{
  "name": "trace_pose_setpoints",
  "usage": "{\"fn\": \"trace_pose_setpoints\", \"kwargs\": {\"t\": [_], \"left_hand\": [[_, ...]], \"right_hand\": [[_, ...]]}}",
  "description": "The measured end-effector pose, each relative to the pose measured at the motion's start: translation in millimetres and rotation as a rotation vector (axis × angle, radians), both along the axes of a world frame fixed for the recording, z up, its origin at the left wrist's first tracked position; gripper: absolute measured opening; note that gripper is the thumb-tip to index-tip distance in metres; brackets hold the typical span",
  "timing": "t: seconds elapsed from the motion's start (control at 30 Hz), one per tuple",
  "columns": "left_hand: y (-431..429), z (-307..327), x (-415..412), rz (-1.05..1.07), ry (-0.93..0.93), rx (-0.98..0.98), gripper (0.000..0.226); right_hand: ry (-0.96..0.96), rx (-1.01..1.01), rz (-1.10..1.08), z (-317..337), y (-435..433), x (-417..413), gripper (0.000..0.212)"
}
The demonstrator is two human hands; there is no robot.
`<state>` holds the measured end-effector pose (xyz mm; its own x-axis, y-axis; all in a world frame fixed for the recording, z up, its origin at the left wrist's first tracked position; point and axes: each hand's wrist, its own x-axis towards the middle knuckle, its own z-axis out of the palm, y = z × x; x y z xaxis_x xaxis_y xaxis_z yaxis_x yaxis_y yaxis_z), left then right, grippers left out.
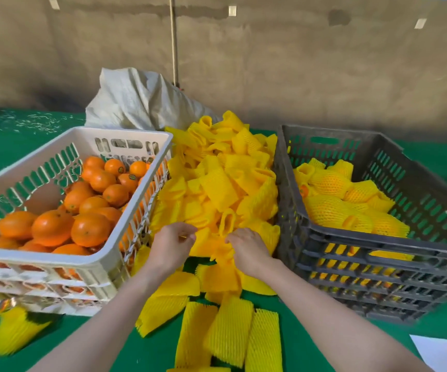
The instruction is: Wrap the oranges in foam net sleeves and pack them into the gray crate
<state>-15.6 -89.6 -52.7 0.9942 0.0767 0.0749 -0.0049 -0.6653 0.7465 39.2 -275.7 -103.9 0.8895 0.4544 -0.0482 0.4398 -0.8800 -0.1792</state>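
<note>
Bare oranges [82, 205] fill a white slotted crate [88, 261] on the left. A heap of yellow foam net sleeves [222, 183] lies in the middle of the green table. The gray crate [378, 248] on the right holds several oranges wrapped in yellow sleeves [335, 200]. My left hand [170, 247] and my right hand [249, 251] meet at the near edge of the heap. Both pinch one yellow sleeve [217, 247] between them, fingers curled on its edges. No orange is in either hand.
Flat sleeves [227, 331] lie scattered on the green table [292, 345] in front of me, more at the lower left [10, 334]. A white woven sack [139, 100] stands behind the heap against a brown wall. White paper [445, 353] lies at the lower right corner.
</note>
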Motion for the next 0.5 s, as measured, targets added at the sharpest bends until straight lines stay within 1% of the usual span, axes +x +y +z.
{"fn": "trace_pose_setpoints", "kwargs": {"t": [0.07,0.13,0.2,0.23,0.33,0.4,0.43,0.5], "left_hand": [[10.0,-6.0,-5.4,-0.009,-0.003,-0.015,0.022],[16.3,-8.9,-10.0,-0.027,-0.011,-0.016,0.021],[21.6,-10.5,-12.4,-0.032,-0.027,-0.025,0.021],[24.0,-10.6,-13.3,-0.028,-0.032,-0.037,0.021],[28.4,-12.6,-12.1,-0.017,-0.027,-0.089,0.019],[26.9,-11.1,-10.5,-0.021,0.023,-0.163,0.021],[24.2,-8.0,-10.1,-0.019,0.06,-0.237,0.028],[16.3,1.0,-8.9,0.001,0.133,-0.443,0.046]], "right_hand": [[-0.031,-0.119,-0.027,-13.5,-1.1,3.2,0.045],[-0.027,-0.191,-0.091,-20.2,-3.3,5.9,0.036],[-0.01,-0.159,-0.152,-19.1,-5.7,7.9,0.03],[-0.003,-0.072,-0.185,-14.9,-5.8,8.1,0.029],[0.037,0.373,-0.287,9.6,-1.3,4.9,0.025],[0.075,0.562,-0.311,31.8,2.2,-1.5,0.01],[0.109,0.634,-0.32,41.4,4.9,-6.4,0.014],[0.196,0.768,-0.352,56.1,11.5,-16.1,0.021]]}}
